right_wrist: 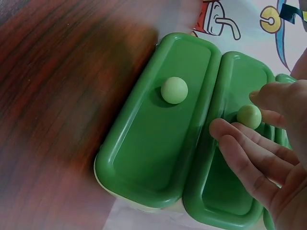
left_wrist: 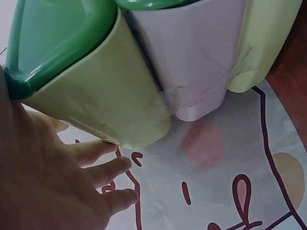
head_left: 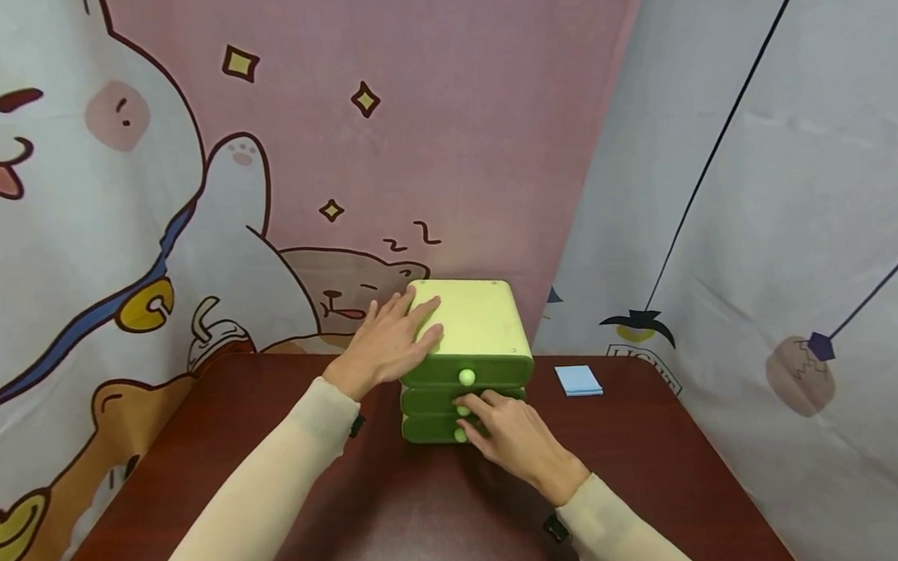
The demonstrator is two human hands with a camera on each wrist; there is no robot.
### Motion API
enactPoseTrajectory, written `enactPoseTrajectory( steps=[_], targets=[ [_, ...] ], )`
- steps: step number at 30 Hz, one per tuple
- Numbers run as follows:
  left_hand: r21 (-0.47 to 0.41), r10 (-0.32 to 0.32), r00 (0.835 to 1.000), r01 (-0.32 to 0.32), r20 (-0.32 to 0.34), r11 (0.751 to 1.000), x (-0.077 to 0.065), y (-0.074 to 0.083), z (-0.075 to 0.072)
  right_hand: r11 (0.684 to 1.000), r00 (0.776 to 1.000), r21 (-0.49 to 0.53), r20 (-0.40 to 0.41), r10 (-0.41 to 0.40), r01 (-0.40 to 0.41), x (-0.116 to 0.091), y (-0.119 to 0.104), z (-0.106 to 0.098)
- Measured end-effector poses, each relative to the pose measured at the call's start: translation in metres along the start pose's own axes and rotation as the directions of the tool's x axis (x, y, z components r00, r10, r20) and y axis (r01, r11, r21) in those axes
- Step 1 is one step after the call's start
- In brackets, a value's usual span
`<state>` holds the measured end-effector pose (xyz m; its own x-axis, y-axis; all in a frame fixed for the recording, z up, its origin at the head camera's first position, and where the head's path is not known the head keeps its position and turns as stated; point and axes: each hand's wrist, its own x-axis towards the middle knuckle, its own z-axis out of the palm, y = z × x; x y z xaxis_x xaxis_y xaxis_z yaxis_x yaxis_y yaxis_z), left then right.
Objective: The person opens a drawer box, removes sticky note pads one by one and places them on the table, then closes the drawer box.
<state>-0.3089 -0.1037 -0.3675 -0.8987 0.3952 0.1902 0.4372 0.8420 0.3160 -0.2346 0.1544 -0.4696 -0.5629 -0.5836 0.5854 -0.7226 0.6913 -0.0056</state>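
Observation:
In the head view, a small three-tier drawer cabinet [head_left: 472, 313] has a pale yellow top and green fronts with round light-green knobs. My left hand [head_left: 384, 342] rests with spread fingers on its top at the left edge. In the left wrist view that hand [left_wrist: 72, 172] lies by the yellow side of the top tier [left_wrist: 105, 91]. My right hand [head_left: 517, 435] is at the middle drawer front. In the right wrist view its fairly straight fingers stand around the middle knob [right_wrist: 249, 116], with a small gap visible. Below is the bottom drawer's knob [right_wrist: 174, 90].
A light-blue pad of paper [head_left: 579, 380] lies on the dark reddish-brown table [head_left: 398, 513], right of the cabinet. A cartoon-printed cloth [head_left: 473, 131] hangs close behind the table. Clear tape [left_wrist: 168, 100] crosses the tiers at the cabinet's left side.

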Motion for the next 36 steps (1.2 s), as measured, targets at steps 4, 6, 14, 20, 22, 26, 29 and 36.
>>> enactPoseTrajectory(
  steps=[4,6,14,20,22,26,29,36],
  targets=[
    [0.003,-0.002,1.0,0.002,0.006,1.0,0.0001,0.0005,-0.0004,1.0,1.0,-0.001,0.005,0.005,-0.005,-0.0002,0.0003,0.0007],
    [0.002,-0.002,1.0,0.002,0.006,1.0,0.0003,0.001,-0.0017,1.0,1.0,-0.004,0.002,0.007,-0.007,0.0004,0.0005,0.0008],
    [0.004,-0.003,1.0,0.003,-0.011,1.0,0.0016,0.0,-0.0032,0.999,0.999,-0.054,-0.032,0.0,-0.002,0.0024,0.0011,0.003],
    [0.003,-0.004,1.0,0.004,-0.007,1.0,-0.0001,0.0016,-0.0024,0.997,0.999,-0.08,-0.038,0.001,-0.004,0.0001,-0.0002,0.0031],
    [0.004,-0.006,1.0,0.006,-0.005,1.0,-0.0014,0.0024,-0.0023,0.996,0.999,-0.084,-0.034,0.001,-0.004,-0.0006,-0.0011,0.003],
    [0.01,-0.005,1.0,0.005,-0.009,1.0,-0.0023,0.0024,-0.0017,0.996,1.0,-0.089,-0.03,-0.003,0.0,-0.0004,-0.0017,0.0037],
    [0.014,0.0,1.0,0.0,-0.016,1.0,-0.0013,0.002,-0.0011,0.995,0.999,-0.098,-0.032,-0.005,0.002,0.0001,-0.0014,0.004],
    [0.02,0.003,1.0,-0.003,-0.022,1.0,0.0011,0.0007,0.0001,0.994,1.0,-0.112,-0.028,-0.006,0.003,0.0017,-0.0011,0.004]
  ],
)
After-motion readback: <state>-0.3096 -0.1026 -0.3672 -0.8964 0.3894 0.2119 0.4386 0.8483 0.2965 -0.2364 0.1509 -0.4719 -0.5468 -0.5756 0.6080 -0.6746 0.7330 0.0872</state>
